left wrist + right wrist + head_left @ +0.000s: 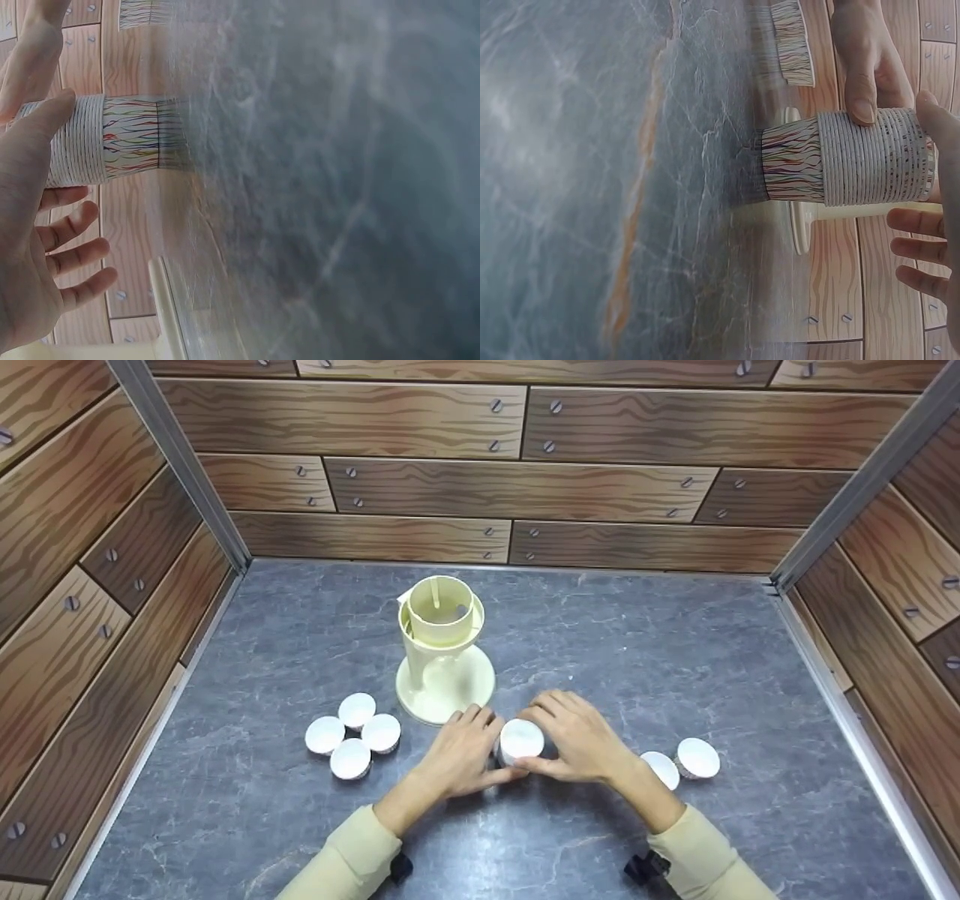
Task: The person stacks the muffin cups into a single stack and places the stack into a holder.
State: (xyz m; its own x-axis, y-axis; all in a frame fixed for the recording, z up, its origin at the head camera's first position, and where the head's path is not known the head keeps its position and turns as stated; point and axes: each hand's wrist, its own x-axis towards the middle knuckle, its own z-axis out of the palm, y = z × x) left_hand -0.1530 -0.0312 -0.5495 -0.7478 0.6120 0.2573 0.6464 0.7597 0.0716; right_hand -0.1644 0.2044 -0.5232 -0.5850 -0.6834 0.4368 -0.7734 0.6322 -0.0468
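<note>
A tall stack of nested white paper baking cups (pixel 521 741) with thin coloured lines stands upright on the table between both hands. My left hand (pixel 461 754) holds its left side, with the thumb at the front. From the right, my right hand (pixel 574 739) grips the same stack, its thumb near the left thumb. In the left wrist view the left thumb lies along the stacked rims (pixel 79 146), and the other fingers spread loosely. The right wrist view shows the right thumb (pixel 935 120) at the top end of the stack (pixel 870 161), with lower fingers off it.
Behind the hands stands a cream plastic stand (pixel 420 660) with a round base and an open cylinder on top. Several paper cups (pixel 351 757) cluster at left. Two more (pixel 698 757) sit at right, one partly behind the right forearm. Wood-patterned walls (pixel 517 487) enclose the table.
</note>
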